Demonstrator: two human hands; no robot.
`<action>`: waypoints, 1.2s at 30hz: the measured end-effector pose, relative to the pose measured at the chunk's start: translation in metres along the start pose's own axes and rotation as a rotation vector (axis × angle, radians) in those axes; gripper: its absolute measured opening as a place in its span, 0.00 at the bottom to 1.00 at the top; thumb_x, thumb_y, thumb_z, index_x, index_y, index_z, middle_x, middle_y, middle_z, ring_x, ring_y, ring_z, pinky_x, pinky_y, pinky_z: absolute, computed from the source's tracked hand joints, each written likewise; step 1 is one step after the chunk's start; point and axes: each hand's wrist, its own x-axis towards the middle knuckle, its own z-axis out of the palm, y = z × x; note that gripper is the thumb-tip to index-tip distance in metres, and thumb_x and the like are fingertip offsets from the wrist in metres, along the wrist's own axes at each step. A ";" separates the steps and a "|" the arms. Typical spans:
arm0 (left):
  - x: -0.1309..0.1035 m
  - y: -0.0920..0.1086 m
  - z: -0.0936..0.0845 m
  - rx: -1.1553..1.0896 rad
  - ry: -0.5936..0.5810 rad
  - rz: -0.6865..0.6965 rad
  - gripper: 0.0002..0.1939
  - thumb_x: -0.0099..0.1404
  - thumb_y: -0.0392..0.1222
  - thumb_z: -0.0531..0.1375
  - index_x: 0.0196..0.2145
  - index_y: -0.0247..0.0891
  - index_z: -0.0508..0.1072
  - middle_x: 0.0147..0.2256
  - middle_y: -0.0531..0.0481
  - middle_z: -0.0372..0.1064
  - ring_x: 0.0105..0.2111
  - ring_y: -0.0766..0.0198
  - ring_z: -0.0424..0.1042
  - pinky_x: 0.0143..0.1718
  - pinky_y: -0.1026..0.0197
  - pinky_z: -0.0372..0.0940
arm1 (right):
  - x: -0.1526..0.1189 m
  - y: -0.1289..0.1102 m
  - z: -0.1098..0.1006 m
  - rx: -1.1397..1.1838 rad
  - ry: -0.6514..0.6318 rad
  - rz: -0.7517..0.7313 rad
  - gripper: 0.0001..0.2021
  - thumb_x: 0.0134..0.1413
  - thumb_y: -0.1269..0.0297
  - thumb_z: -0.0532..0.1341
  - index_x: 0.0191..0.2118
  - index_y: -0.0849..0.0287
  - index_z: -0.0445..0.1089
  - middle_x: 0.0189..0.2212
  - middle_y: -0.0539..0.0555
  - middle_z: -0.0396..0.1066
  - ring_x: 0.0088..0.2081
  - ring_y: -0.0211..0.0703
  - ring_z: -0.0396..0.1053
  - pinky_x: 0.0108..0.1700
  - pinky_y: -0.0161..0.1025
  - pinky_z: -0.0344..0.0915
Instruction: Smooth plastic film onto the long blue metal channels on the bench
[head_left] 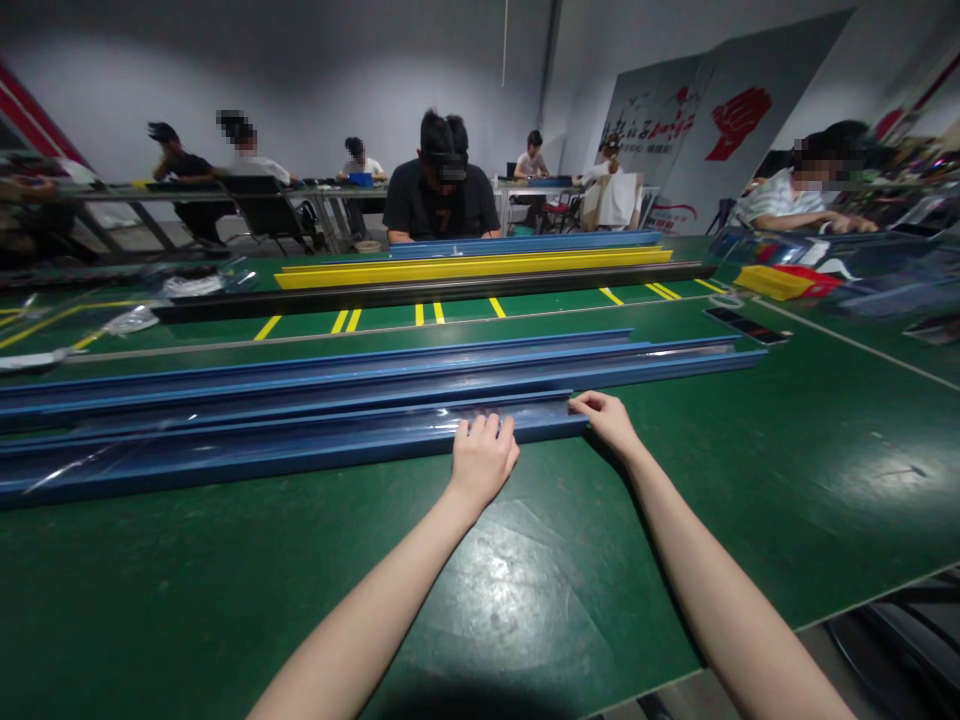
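Note:
A long blue channel [247, 455] with raised side walls lies across the green table [570, 570], and shiny clear film shows inside it. The fingers of my left hand [486, 458] are curled over its near wall, close to its right end. At that end my right hand [607, 422] is closed in a pinch on the channel's edge; whether some film is also between the fingertips is hidden. Just beyond lie two more blue channels [675, 362], parallel to the first, the longer one reaching further right.
A black strip [450, 288], a yellow channel [480, 265] and another blue channel [525, 243] lie farther back. A phone [746, 325] rests to the right, below a yellow tray [772, 283]. A co-worker in a dark shirt [442, 205] sits opposite.

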 end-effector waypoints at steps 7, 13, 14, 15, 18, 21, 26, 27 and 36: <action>0.000 0.000 0.001 0.000 0.006 0.003 0.13 0.63 0.39 0.49 0.41 0.36 0.69 0.32 0.45 0.68 0.33 0.58 0.64 0.35 0.55 0.52 | -0.001 0.000 0.000 -0.016 -0.008 0.004 0.12 0.38 0.54 0.59 0.21 0.57 0.69 0.21 0.51 0.71 0.27 0.40 0.66 0.32 0.36 0.60; 0.000 0.000 0.003 0.007 0.023 0.003 0.13 0.63 0.39 0.49 0.41 0.36 0.69 0.31 0.46 0.68 0.33 0.58 0.65 0.35 0.55 0.52 | -0.002 -0.002 -0.001 -0.028 -0.003 -0.003 0.12 0.38 0.53 0.59 0.21 0.57 0.69 0.21 0.51 0.71 0.26 0.40 0.66 0.31 0.36 0.60; 0.000 0.000 0.003 0.005 0.023 0.002 0.13 0.63 0.39 0.49 0.41 0.36 0.69 0.31 0.46 0.68 0.33 0.58 0.65 0.35 0.55 0.52 | -0.002 -0.002 -0.001 -0.033 -0.001 -0.002 0.12 0.38 0.53 0.59 0.21 0.57 0.70 0.21 0.51 0.71 0.26 0.40 0.66 0.31 0.36 0.60; 0.000 0.000 0.003 0.004 0.024 0.002 0.13 0.62 0.39 0.49 0.41 0.36 0.69 0.31 0.46 0.68 0.33 0.58 0.65 0.35 0.55 0.52 | -0.002 -0.002 -0.001 -0.038 0.001 -0.001 0.12 0.38 0.53 0.59 0.21 0.57 0.70 0.21 0.51 0.71 0.26 0.40 0.66 0.31 0.36 0.60; 0.000 0.000 0.004 0.003 0.030 0.000 0.13 0.62 0.39 0.49 0.41 0.36 0.69 0.31 0.46 0.68 0.33 0.58 0.65 0.35 0.55 0.52 | -0.002 -0.004 -0.001 -0.055 0.008 0.006 0.12 0.38 0.54 0.59 0.21 0.57 0.70 0.21 0.52 0.71 0.26 0.40 0.67 0.31 0.36 0.60; 0.000 0.000 0.005 0.006 0.028 -0.007 0.13 0.62 0.39 0.49 0.40 0.36 0.70 0.32 0.46 0.69 0.33 0.58 0.65 0.36 0.55 0.52 | -0.002 -0.005 0.000 -0.072 0.010 0.013 0.11 0.38 0.55 0.59 0.20 0.57 0.70 0.21 0.52 0.71 0.26 0.40 0.67 0.30 0.35 0.59; 0.001 0.000 0.005 0.010 0.008 -0.014 0.12 0.62 0.40 0.50 0.39 0.36 0.69 0.32 0.46 0.68 0.33 0.58 0.65 0.36 0.55 0.52 | -0.002 -0.007 0.000 -0.103 0.012 0.025 0.11 0.39 0.55 0.59 0.21 0.58 0.70 0.21 0.51 0.71 0.27 0.40 0.67 0.30 0.35 0.59; 0.001 0.000 0.005 0.011 0.008 -0.014 0.12 0.61 0.40 0.50 0.39 0.36 0.69 0.32 0.46 0.68 0.33 0.58 0.65 0.36 0.55 0.52 | -0.002 -0.007 0.000 -0.107 0.012 0.028 0.12 0.39 0.55 0.59 0.21 0.58 0.70 0.21 0.51 0.71 0.27 0.40 0.67 0.30 0.35 0.58; 0.002 0.000 0.006 0.006 0.020 -0.015 0.12 0.61 0.40 0.50 0.39 0.36 0.69 0.32 0.45 0.68 0.33 0.58 0.65 0.35 0.55 0.51 | -0.002 -0.007 0.001 -0.123 0.025 0.043 0.12 0.39 0.54 0.59 0.21 0.59 0.70 0.21 0.52 0.71 0.26 0.40 0.67 0.29 0.34 0.58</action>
